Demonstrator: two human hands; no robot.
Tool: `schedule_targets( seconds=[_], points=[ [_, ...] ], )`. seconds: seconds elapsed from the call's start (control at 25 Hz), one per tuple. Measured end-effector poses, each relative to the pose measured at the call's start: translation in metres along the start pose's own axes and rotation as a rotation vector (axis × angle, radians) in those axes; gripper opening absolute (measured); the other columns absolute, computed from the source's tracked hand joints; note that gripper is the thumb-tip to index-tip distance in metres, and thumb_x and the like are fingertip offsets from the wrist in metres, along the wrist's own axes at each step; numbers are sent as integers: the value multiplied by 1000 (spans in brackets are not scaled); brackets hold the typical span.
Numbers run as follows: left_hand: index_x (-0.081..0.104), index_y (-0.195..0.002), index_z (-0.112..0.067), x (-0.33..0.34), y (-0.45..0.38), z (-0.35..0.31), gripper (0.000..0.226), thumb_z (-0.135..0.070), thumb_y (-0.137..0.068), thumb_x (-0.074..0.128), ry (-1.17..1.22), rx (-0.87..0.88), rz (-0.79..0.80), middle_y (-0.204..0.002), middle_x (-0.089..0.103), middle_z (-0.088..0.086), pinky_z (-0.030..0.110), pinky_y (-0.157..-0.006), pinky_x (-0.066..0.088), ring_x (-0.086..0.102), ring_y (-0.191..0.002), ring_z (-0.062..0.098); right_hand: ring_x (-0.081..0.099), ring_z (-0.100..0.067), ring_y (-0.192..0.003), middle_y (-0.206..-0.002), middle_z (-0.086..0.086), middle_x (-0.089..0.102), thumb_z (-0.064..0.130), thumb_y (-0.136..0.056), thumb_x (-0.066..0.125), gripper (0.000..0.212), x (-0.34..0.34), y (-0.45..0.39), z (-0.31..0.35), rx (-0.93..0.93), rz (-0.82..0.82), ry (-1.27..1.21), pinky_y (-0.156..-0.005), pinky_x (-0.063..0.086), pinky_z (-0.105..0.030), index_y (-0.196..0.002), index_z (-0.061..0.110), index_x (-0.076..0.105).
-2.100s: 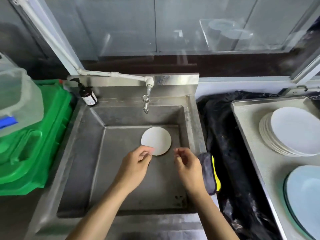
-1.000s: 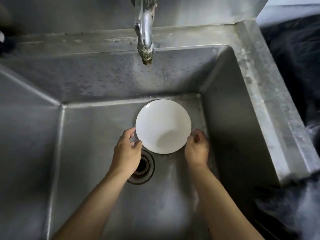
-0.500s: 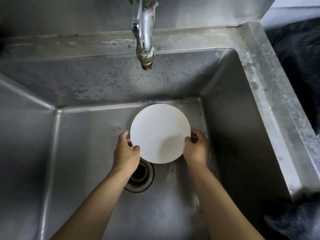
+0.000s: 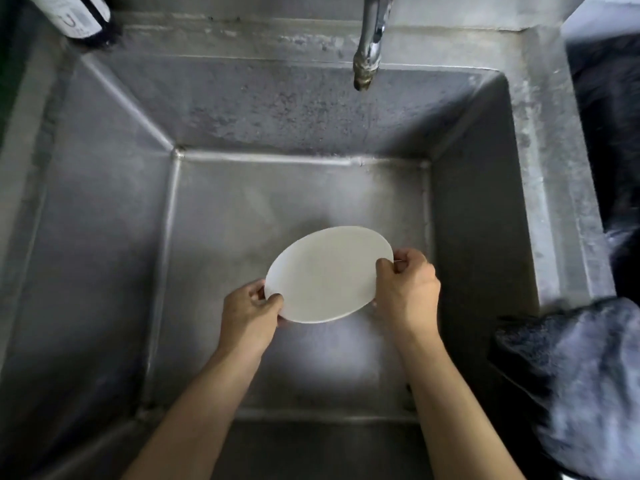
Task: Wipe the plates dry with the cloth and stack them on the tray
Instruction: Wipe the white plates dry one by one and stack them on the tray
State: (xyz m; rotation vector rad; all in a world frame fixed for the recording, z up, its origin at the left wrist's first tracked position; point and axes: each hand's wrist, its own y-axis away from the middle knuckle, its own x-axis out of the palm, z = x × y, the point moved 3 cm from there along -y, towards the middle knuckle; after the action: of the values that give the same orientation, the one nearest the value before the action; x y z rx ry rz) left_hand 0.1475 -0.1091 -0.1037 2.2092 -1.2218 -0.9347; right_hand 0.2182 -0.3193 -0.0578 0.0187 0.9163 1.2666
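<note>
Holding a white plate [image 4: 329, 275] between them, both hands are inside the steel sink [image 4: 485, 209], above its floor. The left hand [image 4: 247, 311] pinches the plate's near-left rim, thumb on the upper face and fingers curled beneath. The right hand [image 4: 407, 287] grips the right rim the same way, thumb over the edge and fingers tucked under. The hands are apart, one on each side of the plate, each clamped on its rim. The plate is tilted, its right side higher and farther from the camera than its left, and its face looks plain and smooth; whether it touches the sink floor cannot be told. A pale patch of light lies on the floor under and just in front of it.

The tap [image 4: 367, 53] hangs over the back wall of the sink, well apart from the plate, its spout pointing down. A dark bottle [image 4: 74, 15] with a white label stands at the sink's far-left corner, cut off by the frame edge. A grey cloth [image 4: 581, 382] lies on the sink's right rim near the front corner, beside the right forearm. Black plastic [image 4: 609, 133] lies beyond the sink's right edge.
</note>
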Motion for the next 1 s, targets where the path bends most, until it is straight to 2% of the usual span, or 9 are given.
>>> schedule_targets(
  seconds=[0.08,0.12,0.24,0.36,0.44,0.56,0.8,0.92,1.0],
  points=[
    [73,-55,-33,-8,10,8,52,7,-84,58,62,-72,-8,-55,68,-9,27,-51,58,66,-59,17,71,-37,-72,-72,-10,69,13,-88,54,14,-4,12,1,44,34,55,-63,60,-37,-85,4,64],
    [74,-55,-28,-13,15,12,49,7,-85,57,91,-98,-8,-57,69,-6,28,-52,58,67,-60,17,72,-38,-65,-67,-16,70,12,-87,54,17,-5,18,0,72,56,63,-56,60,-37,-83,-1,65],
    [69,-64,-15,-25,25,18,34,5,-88,56,145,-127,-34,-67,70,1,23,-49,55,68,-68,20,70,-23,-48,-49,-4,67,9,-88,53,18,-7,34,-7,134,108,64,-46,57,-29,-83,1,68],
    [70,-87,-19,-33,34,14,24,-5,-96,54,285,-172,-88,-84,72,-1,20,-48,54,68,-82,17,70,-15,-45,-75,-9,75,6,-93,53,16,-6,52,-16,143,150,-58,-39,47,-16,-100,6,67],
    [69,-101,-21,-33,42,4,18,-17,-101,51,443,-217,-82,-101,72,3,27,-52,57,68,-92,21,73,-15,-54,-92,-5,74,3,-95,54,20,-6,66,-21,137,169,-196,-45,54,-21,-112,10,60],
    [67,-121,-24,-32,55,-20,28,-37,-102,50,601,-230,-36,-110,75,0,38,-65,60,71,-98,24,77,-19,-65,-100,-4,70,1,-98,56,24,-7,86,-29,167,224,-377,-53,60,-27,-120,11,53],
    [66,-98,-26,-33,92,-64,31,-51,-102,48,615,-194,-4,-95,76,-9,35,-76,59,72,-89,17,79,-28,-73,-107,-14,70,0,-99,58,22,-30,118,-24,179,277,-575,-59,61,-30,-114,15,51],
    [65,-94,-28,-35,111,-81,32,-52,-102,45,567,-133,7,-82,77,-15,35,-76,61,73,-88,14,78,-26,-70,-103,-13,72,5,-97,63,21,-52,128,-11,104,241,-492,-59,62,-32,-110,17,52],
    [64,-95,-29,-38,122,-92,32,-53,-102,45,552,-102,0,-90,76,-13,38,-79,62,73,-94,17,78,-24,-77,-100,-8,75,16,-99,65,15,-71,135,-6,5,198,-356,-69,63,-39,-111,18,56]
  ],
)
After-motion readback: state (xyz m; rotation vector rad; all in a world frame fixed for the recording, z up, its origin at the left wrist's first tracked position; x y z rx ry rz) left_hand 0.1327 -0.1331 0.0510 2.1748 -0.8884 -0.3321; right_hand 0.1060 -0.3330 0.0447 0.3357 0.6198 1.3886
